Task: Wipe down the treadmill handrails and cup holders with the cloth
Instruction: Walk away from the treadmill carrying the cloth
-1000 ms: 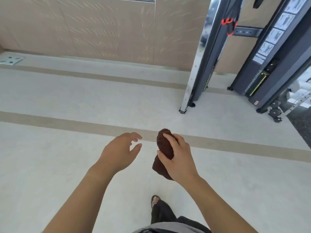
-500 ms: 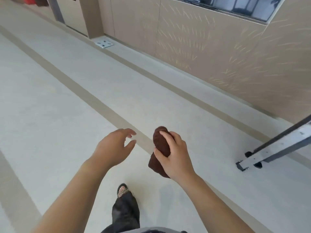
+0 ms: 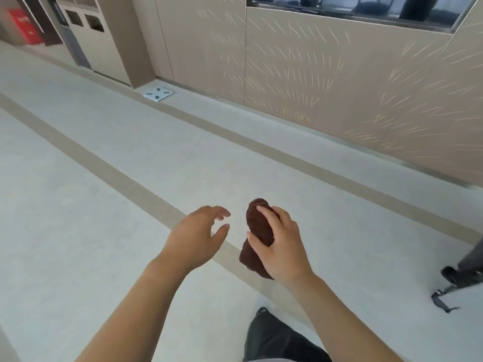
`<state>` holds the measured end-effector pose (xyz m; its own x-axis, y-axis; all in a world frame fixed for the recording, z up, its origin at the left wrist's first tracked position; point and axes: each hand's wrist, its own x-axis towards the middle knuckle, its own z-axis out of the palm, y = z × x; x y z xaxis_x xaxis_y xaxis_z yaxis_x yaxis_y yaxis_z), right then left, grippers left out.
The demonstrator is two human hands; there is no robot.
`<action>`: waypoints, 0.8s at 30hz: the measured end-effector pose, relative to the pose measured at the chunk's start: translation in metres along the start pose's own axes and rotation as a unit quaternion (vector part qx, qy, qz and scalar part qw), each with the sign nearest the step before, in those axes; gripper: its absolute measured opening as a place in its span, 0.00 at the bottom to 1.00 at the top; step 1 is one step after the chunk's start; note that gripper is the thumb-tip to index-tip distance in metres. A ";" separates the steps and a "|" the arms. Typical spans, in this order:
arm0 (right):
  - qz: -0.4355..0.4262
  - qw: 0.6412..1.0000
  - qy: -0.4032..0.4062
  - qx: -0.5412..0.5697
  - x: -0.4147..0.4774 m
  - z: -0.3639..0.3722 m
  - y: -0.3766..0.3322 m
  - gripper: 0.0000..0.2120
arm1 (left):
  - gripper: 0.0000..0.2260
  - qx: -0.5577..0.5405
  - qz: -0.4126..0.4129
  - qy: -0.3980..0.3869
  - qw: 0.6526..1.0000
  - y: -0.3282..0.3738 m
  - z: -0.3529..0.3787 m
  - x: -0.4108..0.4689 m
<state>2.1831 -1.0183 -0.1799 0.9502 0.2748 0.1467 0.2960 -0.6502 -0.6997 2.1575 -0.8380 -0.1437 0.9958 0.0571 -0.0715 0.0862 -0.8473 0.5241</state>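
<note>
Cloth (image 3: 256,228): dark brown, soft nap like terry, bunched into a fat roll. Held in mid-air above the floor (image 3: 78,205), in front of the person at centre frame. Long axis runs near upright in the view. The rounded top end points up and away from the person. The lower end sticks out below the palm, toward the person, slightly to the left.

Right hand (image 3: 281,250) grips the roll at its middle, fingers wrapped round it and clamped on the fabric. Two fingertips (image 3: 249,235) show on the near face.

Left hand (image 3: 194,236) just beside the cloth, not touching. Fingers loosely bent and apart, thumb clear of the forefinger, holding nothing.

Floor pale grey, smooth, faintly mottled, crossed by tan stripes (image 3: 146,197) running diagonally. Wall (image 3: 326,82) of beige panels with fine straw-like flecks. A flat square scale (image 3: 157,94) lies at the wall's foot. Red box (image 3: 24,26) far left. Dark trouser leg (image 3: 274,338) at bottom edge. Black machine base (image 3: 460,275) at right edge, mostly cut off.
</note>
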 end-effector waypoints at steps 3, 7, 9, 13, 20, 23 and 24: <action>0.018 1.000 0.016 0.004 0.058 0.015 0.011 0.24 | 0.12 0.016 0.011 -0.019 1.000 -0.024 -0.013 0.071; 0.041 0.998 0.035 0.017 0.152 0.036 0.030 0.24 | 0.13 0.027 0.007 -0.035 0.999 -0.053 -0.032 0.168; 0.045 0.998 0.034 0.029 0.213 0.045 0.033 0.24 | 0.13 0.038 -0.006 -0.036 0.999 -0.069 -0.050 0.218; 0.000 1.000 0.007 0.027 0.336 0.067 0.016 0.25 | 0.13 0.044 -0.034 0.000 0.998 -0.102 -0.095 0.307; -0.085 0.992 -0.089 0.032 0.502 0.138 -0.038 0.26 | 0.14 0.011 -0.114 0.035 0.993 -0.191 -0.146 0.414; -0.110 0.987 -0.114 0.023 0.568 0.179 -0.055 0.27 | 0.14 -0.001 -0.129 0.052 0.990 -0.236 -0.166 0.470; -0.113 0.986 -0.118 0.021 0.591 0.193 -0.060 0.27 | 0.14 -0.007 -0.133 0.058 0.989 -0.251 -0.175 0.490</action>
<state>2.7082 -0.6802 -0.1858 0.8094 0.5706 0.1386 0.4893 -0.5250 -0.6964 2.6293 -0.5046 -0.1617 0.9349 0.3371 -0.1112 0.3447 -0.7874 0.5111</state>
